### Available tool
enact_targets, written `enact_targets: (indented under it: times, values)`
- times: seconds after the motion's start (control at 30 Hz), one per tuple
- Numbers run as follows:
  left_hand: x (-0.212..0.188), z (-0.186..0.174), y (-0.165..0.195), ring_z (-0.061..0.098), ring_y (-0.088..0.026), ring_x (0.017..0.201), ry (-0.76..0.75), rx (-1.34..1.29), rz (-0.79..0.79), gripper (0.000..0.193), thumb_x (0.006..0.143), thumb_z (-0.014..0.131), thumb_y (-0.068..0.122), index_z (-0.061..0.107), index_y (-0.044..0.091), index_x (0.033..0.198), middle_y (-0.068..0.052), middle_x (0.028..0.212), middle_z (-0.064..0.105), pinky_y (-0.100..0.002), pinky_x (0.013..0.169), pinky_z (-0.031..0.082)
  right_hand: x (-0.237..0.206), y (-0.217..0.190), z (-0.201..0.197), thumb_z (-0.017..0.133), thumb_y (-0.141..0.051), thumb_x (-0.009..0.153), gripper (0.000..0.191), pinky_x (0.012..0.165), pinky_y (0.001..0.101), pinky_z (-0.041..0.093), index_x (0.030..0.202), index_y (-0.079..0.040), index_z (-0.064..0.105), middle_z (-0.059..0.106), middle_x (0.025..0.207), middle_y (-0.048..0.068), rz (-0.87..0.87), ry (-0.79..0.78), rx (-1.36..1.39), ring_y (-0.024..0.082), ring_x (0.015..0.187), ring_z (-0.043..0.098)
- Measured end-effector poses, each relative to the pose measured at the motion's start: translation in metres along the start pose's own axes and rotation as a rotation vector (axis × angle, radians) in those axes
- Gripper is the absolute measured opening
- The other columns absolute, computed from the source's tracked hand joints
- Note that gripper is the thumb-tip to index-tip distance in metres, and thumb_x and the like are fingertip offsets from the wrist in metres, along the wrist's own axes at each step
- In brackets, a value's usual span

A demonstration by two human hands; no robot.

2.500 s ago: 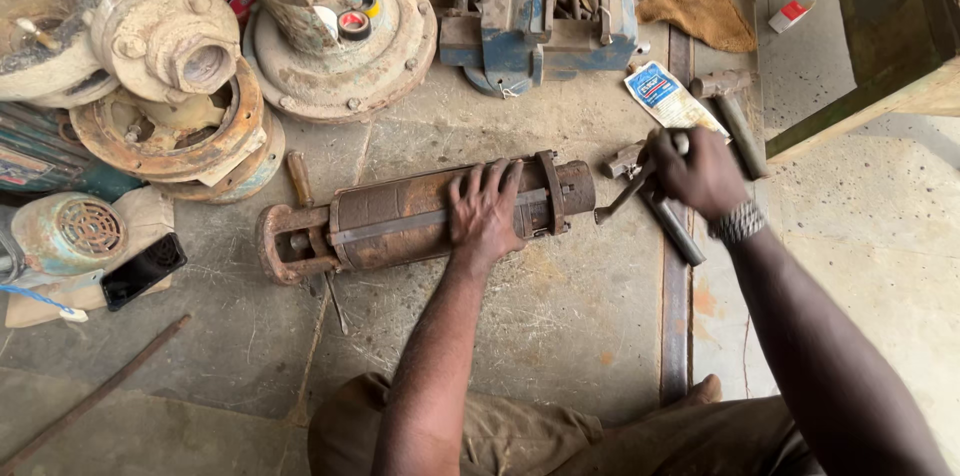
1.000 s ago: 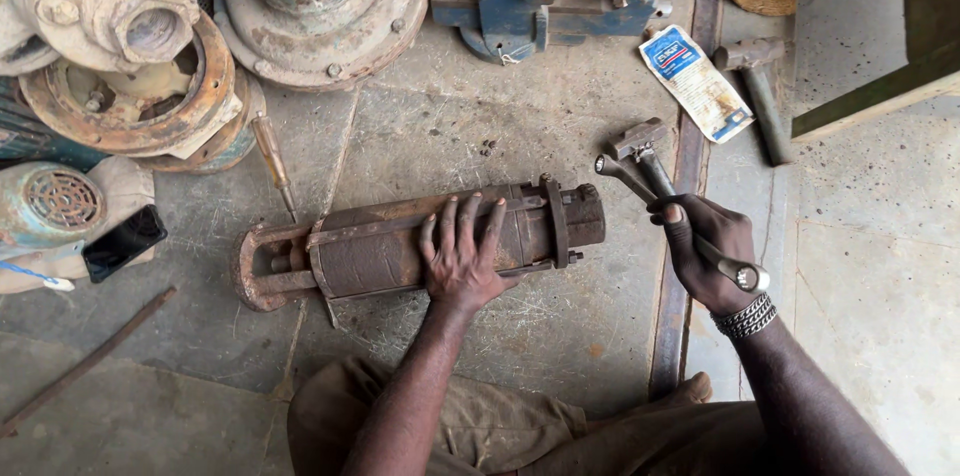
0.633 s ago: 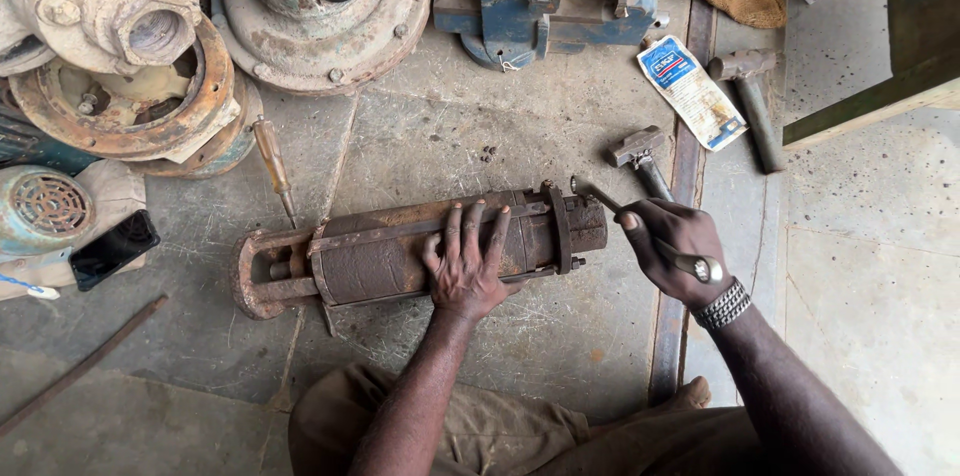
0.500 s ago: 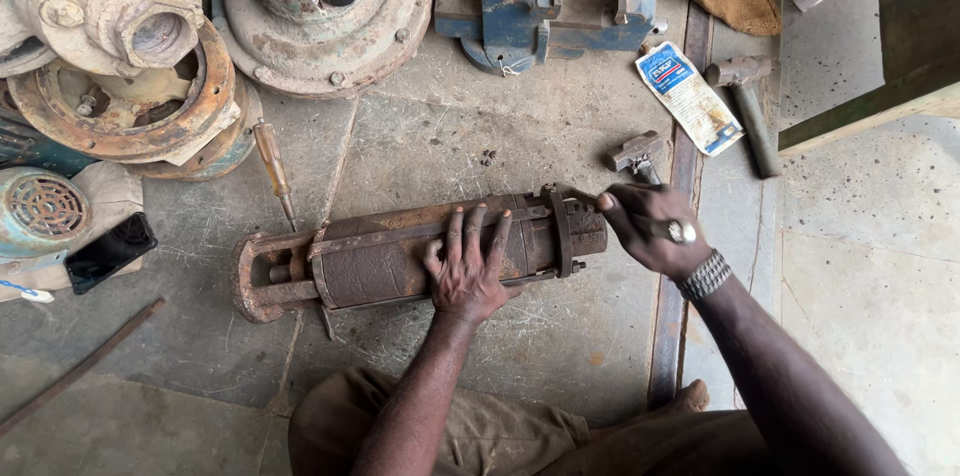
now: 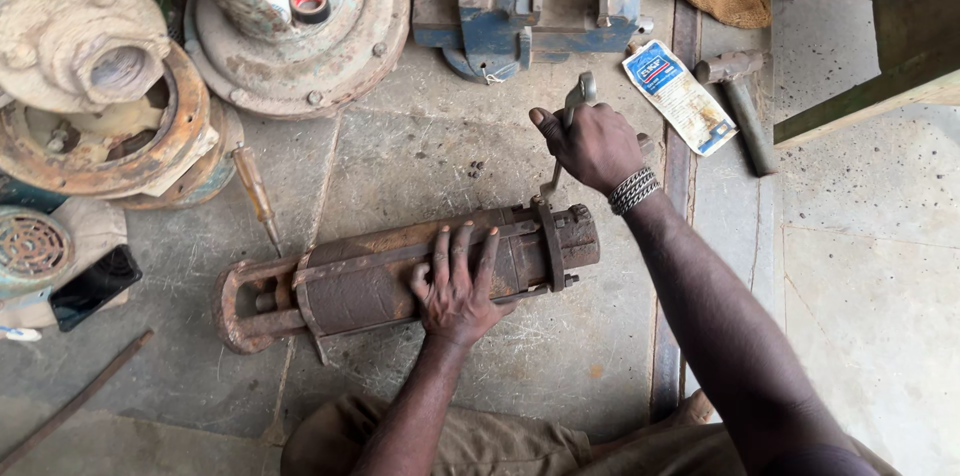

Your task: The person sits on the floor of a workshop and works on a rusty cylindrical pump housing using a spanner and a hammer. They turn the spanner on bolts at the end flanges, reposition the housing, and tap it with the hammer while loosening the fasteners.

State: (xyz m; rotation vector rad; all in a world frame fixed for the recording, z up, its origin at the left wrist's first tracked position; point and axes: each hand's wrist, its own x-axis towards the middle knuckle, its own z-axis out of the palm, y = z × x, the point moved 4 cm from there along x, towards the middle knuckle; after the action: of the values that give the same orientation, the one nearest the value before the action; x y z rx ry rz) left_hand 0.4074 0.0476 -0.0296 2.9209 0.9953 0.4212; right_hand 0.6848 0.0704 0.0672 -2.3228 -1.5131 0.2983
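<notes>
Concrete floor (image 5: 560, 356): right hand (image 5: 597, 144) swapped hammer (image 5: 738, 96) for wrench (image 5: 568, 126).

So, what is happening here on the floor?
A person sits on a concrete floor with a long rusty cast-iron housing lying in front of them. The left hand presses flat on the housing. The right hand grips a metal wrench whose lower end meets the flange near the housing's right end. A hammer, a blue vise and a screwdriver lie nearby, untouched.

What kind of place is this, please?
Probably a repair workshop for pumps or motors. A blue metal bench vise stands on the concrete floor, rusty round cast-iron housings sit beside it, and a steel hammer lies near.
</notes>
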Motion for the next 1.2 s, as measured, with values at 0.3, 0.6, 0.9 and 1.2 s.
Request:
enact_targets:
  times: [0.3, 0.6, 0.9, 1.2]
  values:
    - [-0.002, -0.013, -0.001, 0.040, -0.034, 0.142, 0.019, 0.072, 0.003, 0.125, 0.050, 0.084, 0.082, 0.043, 0.024, 0.153, -0.012, 0.151, 0.049, -0.052, 0.092, 0.026, -0.023, 0.022, 0.013, 0.046, -0.057, 0.110, 0.070, 0.048, 0.0409, 0.044, 0.060, -0.009, 0.061, 0.050, 0.044, 0.007, -0.096, 0.066, 0.111, 0.022, 0.040, 0.051]
    - [-0.006, -0.010, -0.004, 0.048, -0.035, 0.136, 0.067, 0.113, 0.021, 0.117, 0.055, 0.076, 0.091, 0.053, 0.022, 0.146, -0.014, 0.144, 0.056, -0.053, 0.092, 0.026, 0.025, 0.030, 0.062, 0.046, -0.072, 0.103, 0.074, 0.046, 0.0387, 0.042, 0.064, -0.010, 0.061, 0.043, 0.050, -0.002, 0.094, -0.141, 0.094, 0.015, 0.043, 0.036]
    - [-0.009, -0.009, -0.002, 0.045, -0.035, 0.141, 0.094, 0.092, 0.025, 0.120, 0.059, 0.079, 0.089, 0.045, 0.023, 0.154, -0.013, 0.150, 0.053, -0.050, 0.094, 0.025, 0.032, 0.055, 0.109, 0.042, -0.052, 0.107, 0.052, 0.044, 0.0430, 0.050, 0.095, -0.008, 0.067, 0.061, 0.058, 0.008, 0.046, -0.152, 0.290, 0.022, 0.045, 0.052]
    - [-0.007, -0.007, 0.000, 0.045, -0.035, 0.140, 0.123, 0.051, 0.054, 0.124, 0.058, 0.080, 0.088, 0.041, 0.024, 0.157, -0.016, 0.153, 0.049, -0.049, 0.092, 0.026, 0.045, 0.097, 0.149, 0.042, -0.043, 0.108, 0.053, 0.049, 0.0342, 0.054, 0.080, -0.007, 0.071, 0.068, 0.062, 0.006, 0.087, -0.378, 0.357, 0.015, 0.045, 0.060]
